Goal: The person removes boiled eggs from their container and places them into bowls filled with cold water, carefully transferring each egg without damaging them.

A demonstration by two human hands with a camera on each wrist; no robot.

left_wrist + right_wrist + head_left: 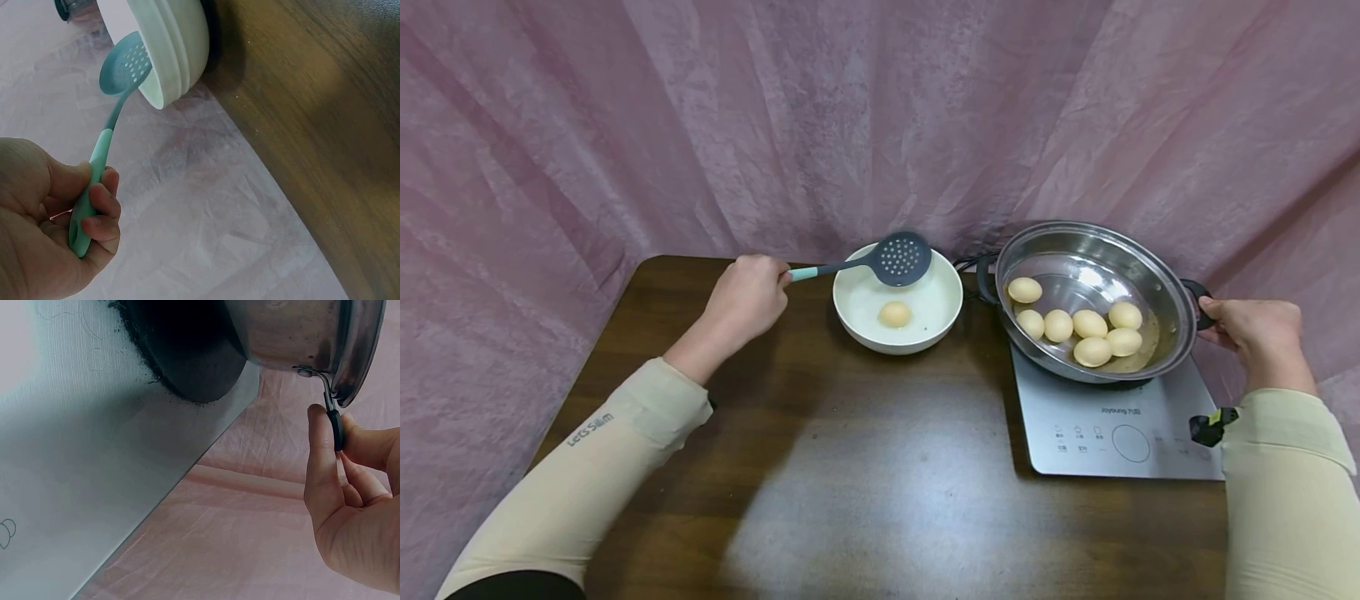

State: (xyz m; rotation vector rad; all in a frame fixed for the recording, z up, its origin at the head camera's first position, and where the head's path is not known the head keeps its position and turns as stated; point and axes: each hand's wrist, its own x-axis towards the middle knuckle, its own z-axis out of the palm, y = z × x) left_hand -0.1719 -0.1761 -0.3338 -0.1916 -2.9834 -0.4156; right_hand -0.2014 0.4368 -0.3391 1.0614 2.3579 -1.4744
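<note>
On the desk [820, 467], the left hand [747, 296] curls its fingers around the green grip of a slotted spoon [895, 265], whose head is over the white bowl [936, 304] near the far edge. One egg [895, 314] lies inside the bowl. The right hand [1262, 333] pinches the pot's black handle [1195, 292] between thumb and fingers. The tilted pot [1075, 271] holds seven eggs [1089, 323] above the cooker [1052, 392], toward the desk's far right corner. The cooker reads "Joyoung 九阳"; its button labels are too small to read. The left sleeve [625, 433] bears "Lets S", then an unclear letter, then "m".
</note>
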